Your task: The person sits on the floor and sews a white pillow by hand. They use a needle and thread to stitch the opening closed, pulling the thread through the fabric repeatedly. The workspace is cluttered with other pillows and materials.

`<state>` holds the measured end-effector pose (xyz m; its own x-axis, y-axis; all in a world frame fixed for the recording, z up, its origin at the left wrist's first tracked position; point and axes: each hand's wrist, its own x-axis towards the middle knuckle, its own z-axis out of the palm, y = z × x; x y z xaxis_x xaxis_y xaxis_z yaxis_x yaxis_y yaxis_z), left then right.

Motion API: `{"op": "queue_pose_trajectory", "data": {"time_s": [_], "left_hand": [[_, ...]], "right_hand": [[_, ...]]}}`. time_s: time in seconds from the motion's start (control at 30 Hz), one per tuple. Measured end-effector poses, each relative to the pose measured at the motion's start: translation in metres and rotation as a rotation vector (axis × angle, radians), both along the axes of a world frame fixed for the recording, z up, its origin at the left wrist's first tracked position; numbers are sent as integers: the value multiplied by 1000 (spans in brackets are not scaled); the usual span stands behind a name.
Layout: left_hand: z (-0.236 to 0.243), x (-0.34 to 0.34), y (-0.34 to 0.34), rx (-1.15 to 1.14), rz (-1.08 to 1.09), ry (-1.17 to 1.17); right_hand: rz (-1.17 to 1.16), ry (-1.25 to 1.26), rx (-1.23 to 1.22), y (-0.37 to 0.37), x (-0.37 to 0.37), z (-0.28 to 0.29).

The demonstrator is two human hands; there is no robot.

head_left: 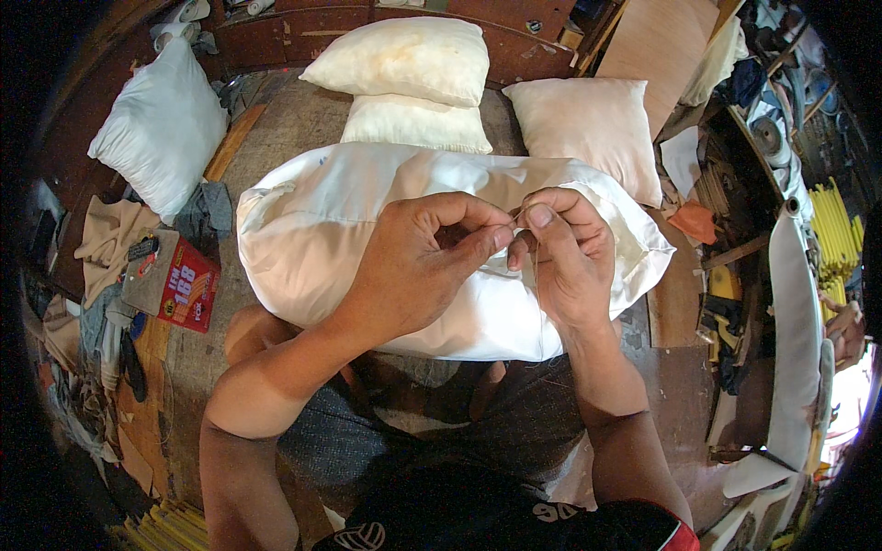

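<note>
Across my lap lies a large, plump white cushion (308,243) with a seam along its top and a gathered opening at the right end. Above it my left hand (427,262) pinches thumb and forefinger together at a thin thread. My right hand (570,253), fingers curled, grips the same thread (538,298) right beside the left fingertips. The thread's tail hangs down over the cushion's front side. Whether a needle is between the fingertips is too small to tell.
Two stacked white pillows (404,60) lie beyond the cushion, with a square pillow (588,129) to their right. Another pillow (161,129) leans at far left, above a red box (190,286) and cloth scraps. Fabric rolls (795,340) and wooden boards stand at right.
</note>
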<state>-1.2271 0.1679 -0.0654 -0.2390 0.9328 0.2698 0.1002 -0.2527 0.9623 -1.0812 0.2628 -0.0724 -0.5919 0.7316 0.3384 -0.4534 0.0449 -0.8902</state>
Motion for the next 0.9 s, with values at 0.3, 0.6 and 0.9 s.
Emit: {"op": "queue_pose_trajectory", "data": {"time_s": [0.3, 0.6, 0.9], "left_hand": [[2, 0, -1, 1, 5, 44], [4, 1, -1, 32, 0, 9], [0, -1, 0, 20, -13, -5]], "right_hand": [[-5, 3, -4, 0, 0, 0], [-14, -7, 8, 1, 0, 0], [-9, -6, 8, 1, 0, 0]]}}
